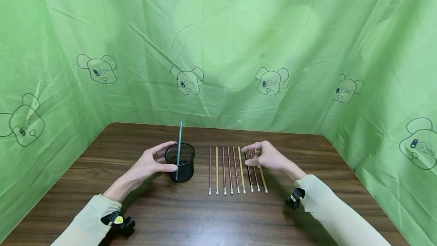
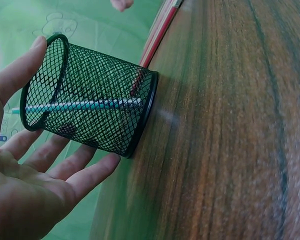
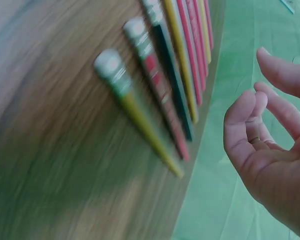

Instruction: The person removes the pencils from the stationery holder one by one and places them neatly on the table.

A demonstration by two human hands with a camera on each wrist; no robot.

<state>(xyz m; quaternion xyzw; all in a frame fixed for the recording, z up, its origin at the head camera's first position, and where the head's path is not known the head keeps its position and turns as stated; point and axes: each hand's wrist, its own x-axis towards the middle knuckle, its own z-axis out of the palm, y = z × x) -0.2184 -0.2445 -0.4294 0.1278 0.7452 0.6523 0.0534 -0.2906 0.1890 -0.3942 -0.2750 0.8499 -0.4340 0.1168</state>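
Note:
A black wire-mesh pencil cup (image 1: 186,171) stands upright on the table, left of centre. My left hand (image 1: 148,165) holds it from the left, thumb at the rim and fingers along its side in the left wrist view. A teal pencil (image 1: 179,137) leans inside the cup. To the right lie several pencils in a row, eraser ends toward me, among them a black pencil (image 1: 249,175) and a yellow pencil (image 3: 142,122) at the right end. My right hand (image 1: 268,156) hovers over the row's right part, fingers loosely bent with nothing between them, partly hiding the pencils' far ends.
The brown wooden table (image 1: 218,223) is enclosed by green cloth (image 1: 232,41) printed with bear outlines at the back and sides. Both wrists wear a black strapped camera, such as the right wrist camera (image 1: 294,198).

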